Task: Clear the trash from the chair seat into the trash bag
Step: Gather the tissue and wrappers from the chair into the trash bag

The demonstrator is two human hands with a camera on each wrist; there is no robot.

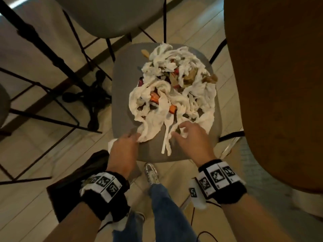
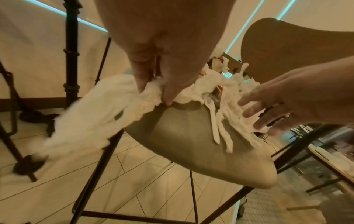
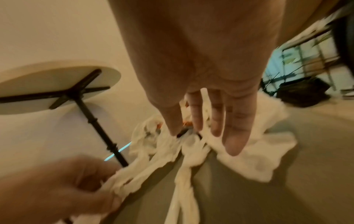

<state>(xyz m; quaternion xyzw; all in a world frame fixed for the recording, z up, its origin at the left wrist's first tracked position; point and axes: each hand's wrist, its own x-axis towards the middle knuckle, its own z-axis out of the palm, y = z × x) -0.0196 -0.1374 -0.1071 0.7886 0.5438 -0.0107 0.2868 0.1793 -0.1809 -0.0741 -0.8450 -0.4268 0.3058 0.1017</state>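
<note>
The grey chair seat [image 1: 122, 88] carries a heap of crumpled white napkins [image 1: 174, 95] mixed with orange wrappers [image 1: 154, 98]. The left hand [image 1: 125, 145] pinches a napkin at the heap's near edge. The right hand [image 1: 194, 138] hovers over it, fingers spread, beside white plastic forks [image 1: 167, 137].

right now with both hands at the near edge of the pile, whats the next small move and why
Probably close the right hand on the napkins under its spread fingers. The left hand already pinches the near corner of the white napkins, while the right one hovers open above the pile by the plastic cutlery. Most trash lies loose on the chair seat, so a two-handed gather looks likely to lift more at once.
</note>
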